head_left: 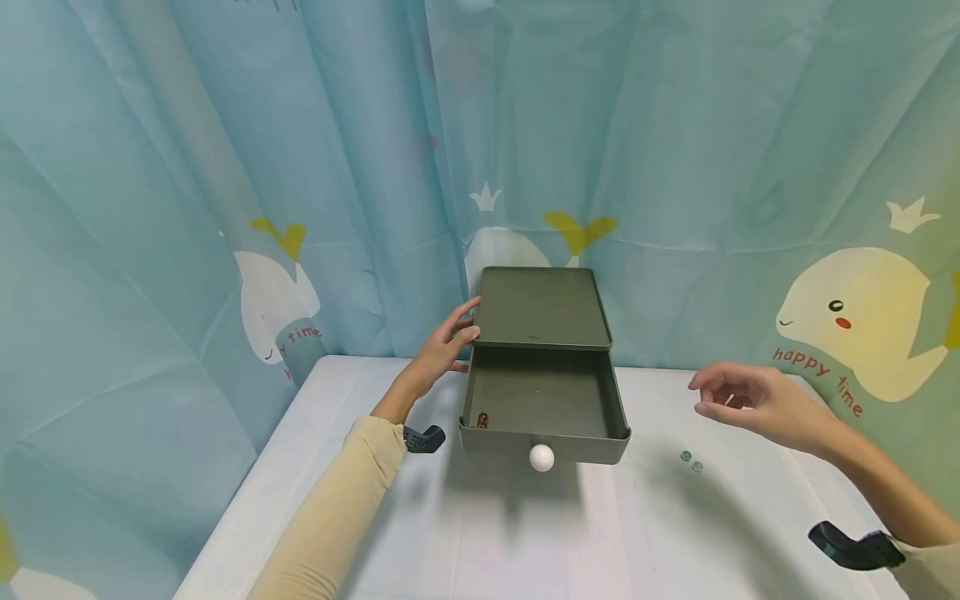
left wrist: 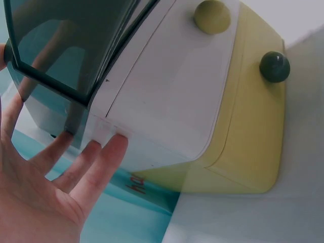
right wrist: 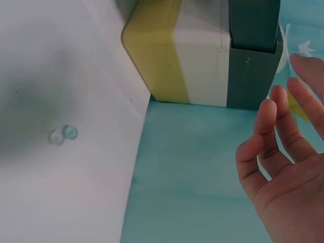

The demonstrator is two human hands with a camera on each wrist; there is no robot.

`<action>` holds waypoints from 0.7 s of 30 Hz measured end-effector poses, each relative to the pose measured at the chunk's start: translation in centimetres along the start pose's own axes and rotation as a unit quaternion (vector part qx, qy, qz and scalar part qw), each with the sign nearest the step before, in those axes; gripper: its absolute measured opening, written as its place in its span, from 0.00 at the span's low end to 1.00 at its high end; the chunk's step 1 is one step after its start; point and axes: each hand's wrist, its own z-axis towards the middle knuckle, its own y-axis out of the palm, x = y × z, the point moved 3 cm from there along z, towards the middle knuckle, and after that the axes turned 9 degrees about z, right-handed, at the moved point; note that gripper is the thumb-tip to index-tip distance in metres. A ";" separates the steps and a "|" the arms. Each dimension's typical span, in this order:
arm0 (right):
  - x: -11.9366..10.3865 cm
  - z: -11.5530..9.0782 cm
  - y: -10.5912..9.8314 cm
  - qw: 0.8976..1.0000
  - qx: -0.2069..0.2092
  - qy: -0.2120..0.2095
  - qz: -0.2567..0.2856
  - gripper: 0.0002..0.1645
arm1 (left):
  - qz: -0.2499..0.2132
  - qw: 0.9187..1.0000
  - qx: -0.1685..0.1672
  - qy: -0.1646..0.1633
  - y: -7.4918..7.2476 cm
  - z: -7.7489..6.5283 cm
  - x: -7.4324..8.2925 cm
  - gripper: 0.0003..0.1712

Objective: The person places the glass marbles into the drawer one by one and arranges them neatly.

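A three-tier drawer box [head_left: 540,307] stands at the back of the table, its tiers dark green, white and yellow in the wrist views. Its green top drawer [head_left: 551,396] is pulled out, with a white knob [head_left: 542,457] on the front. Inside, at the front left corner, lies a small brown item [head_left: 483,420]. My left hand [head_left: 433,357] rests on the box's left side, fingers spread. To the right of the box, my right hand [head_left: 772,406] hovers above the table, fingers loosely bent and holding nothing. Below it lie a greenish glass bead [right wrist: 70,132] and a clear one [right wrist: 56,137].
The white drawer [left wrist: 174,76] and yellow drawer [left wrist: 248,121] below are closed, each with a round knob. A blue-green curtain [head_left: 675,150] with whale prints hangs close behind the box. The white table [head_left: 570,542] extends in front.
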 end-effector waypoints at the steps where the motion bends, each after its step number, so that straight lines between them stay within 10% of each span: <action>1: 0.2 -0.1 0.0 1.000 0.002 0.002 -0.002 0.13 | 0.000 1.000 0.000 -0.001 0.0 0.0 0.0 0.34; 21: 3.9 -1.1 1.7 0.999 0.014 -0.007 0.044 0.14 | -0.006 1.000 0.000 0.001 0.0 0.0 0.0 0.34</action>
